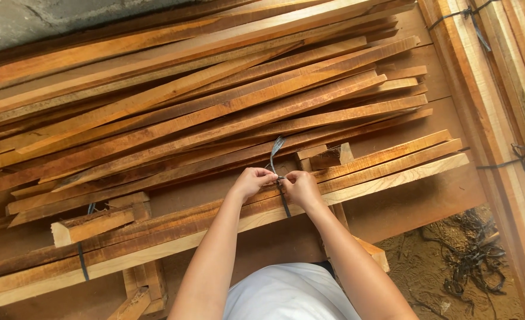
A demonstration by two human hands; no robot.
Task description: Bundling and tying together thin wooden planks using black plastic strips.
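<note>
We see the left hand (251, 181) and right hand (300, 185) both pinching a dark strap (276, 155) around a near bundle of wooden slats (393, 169). Loose slats (215, 101) pile up farther back.

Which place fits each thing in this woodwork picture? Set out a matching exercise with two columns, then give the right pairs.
Things:
1. dark strap
2. short block
3. tangle of cords
4. grey wall

Places:
A. top left corner
B. on the dirt at lower right
C. between the left hand and right hand
D. on the bundle of slats, left of the arms

Pairs: 1-C, 2-D, 3-B, 4-A
</note>
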